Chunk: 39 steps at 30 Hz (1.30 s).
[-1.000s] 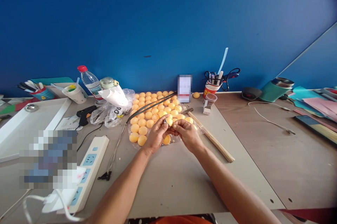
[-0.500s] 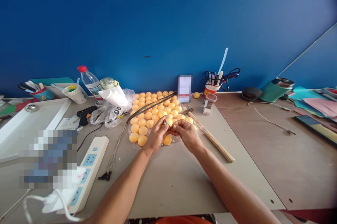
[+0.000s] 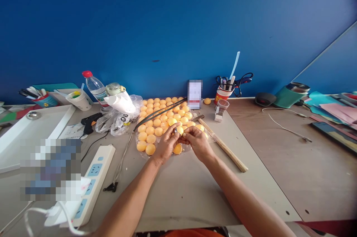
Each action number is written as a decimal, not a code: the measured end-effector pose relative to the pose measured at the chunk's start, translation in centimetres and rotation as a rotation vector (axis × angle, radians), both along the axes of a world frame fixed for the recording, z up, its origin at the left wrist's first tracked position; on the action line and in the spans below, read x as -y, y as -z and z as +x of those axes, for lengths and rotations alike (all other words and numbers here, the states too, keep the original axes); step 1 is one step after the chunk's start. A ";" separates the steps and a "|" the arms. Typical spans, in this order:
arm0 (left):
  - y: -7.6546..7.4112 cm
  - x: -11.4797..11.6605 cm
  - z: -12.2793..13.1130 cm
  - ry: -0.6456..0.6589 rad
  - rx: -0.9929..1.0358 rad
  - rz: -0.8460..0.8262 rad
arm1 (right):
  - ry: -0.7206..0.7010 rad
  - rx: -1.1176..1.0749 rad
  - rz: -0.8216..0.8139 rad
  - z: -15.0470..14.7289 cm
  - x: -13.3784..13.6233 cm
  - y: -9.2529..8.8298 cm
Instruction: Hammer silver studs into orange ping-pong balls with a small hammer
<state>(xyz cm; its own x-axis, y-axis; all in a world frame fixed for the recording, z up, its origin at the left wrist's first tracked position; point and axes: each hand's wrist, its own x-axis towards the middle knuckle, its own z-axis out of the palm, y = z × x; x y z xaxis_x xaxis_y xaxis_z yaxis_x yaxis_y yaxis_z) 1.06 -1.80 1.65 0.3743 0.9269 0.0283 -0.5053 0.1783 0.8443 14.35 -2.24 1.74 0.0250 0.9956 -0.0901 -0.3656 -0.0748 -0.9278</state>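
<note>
Between my two hands is a small orange-yellow table tennis ball (image 3: 180, 130). My left hand (image 3: 166, 146) has its fingers closed round the ball's left side, and a small dark shiny piece shows at its fingertips. From the other side my right hand (image 3: 198, 143) pinches at the ball with thumb and forefinger; anything tiny in that pinch is hidden. Behind and below the hands lie rows of similar orange balls (image 3: 150, 130) on clear plastic wrap. Long dark strips (image 3: 161, 110) rest across them. One loose ball (image 3: 177, 149) sits just under the hands.
A bundle of thin sticks (image 3: 227, 149) lies to the right. At left are a power strip (image 3: 93, 177), a glue gun (image 3: 90, 122), a plastic bottle (image 3: 95, 88) and a white tray (image 3: 16, 148). A cup with scissors (image 3: 223, 94) and a phone (image 3: 194, 95) stand at the back.
Both hands stay at the ball with only a very slight shift of the fingers. The view has moved a little; the other things are unmoved.
</note>
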 end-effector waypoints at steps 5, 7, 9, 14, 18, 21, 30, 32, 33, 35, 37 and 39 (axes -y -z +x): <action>-1.0 0.1 0.0 -0.019 0.112 -0.076 | -0.041 -0.103 0.015 -0.2 0.1 -0.8; -1.2 0.0 -0.2 -0.029 0.145 -0.121 | -0.091 -0.183 0.002 -0.2 0.1 -1.0; -1.3 -0.2 -0.5 -0.027 0.166 -0.154 | -0.121 -0.239 -0.011 -0.1 0.1 -1.0; -1.3 -0.6 -1.0 -0.013 0.198 -0.186 | -0.115 -0.256 0.000 0.0 0.1 -0.8; -1.1 -0.7 -1.1 -0.019 0.219 -0.182 | -0.071 -0.248 0.008 0.0 0.1 -0.8; -1.0 -0.8 -1.1 -0.014 0.225 -0.186 | -0.052 -0.205 0.024 0.1 0.0 -0.8; -1.2 -1.1 -1.6 0.001 0.284 -0.205 | -0.031 -0.073 0.014 -0.1 0.0 -0.5; -1.0 -1.2 -1.7 0.012 0.296 -0.199 | -0.024 -0.052 0.014 -0.1 -0.1 -0.3; -0.9 -1.2 -1.8 0.015 0.299 -0.196 | -0.022 -0.042 0.016 -0.1 -0.1 -0.2; -0.8 -1.3 -1.8 0.014 0.304 -0.193 | -0.023 -0.009 0.023 0.0 -0.1 -0.1; -0.7 -1.3 -1.8 0.007 0.310 -0.192 | -0.026 0.062 0.030 0.1 -0.2 0.0; -0.9 -1.4 -1.8 -0.006 0.317 -0.199 | -0.030 0.180 0.029 0.3 -0.2 0.0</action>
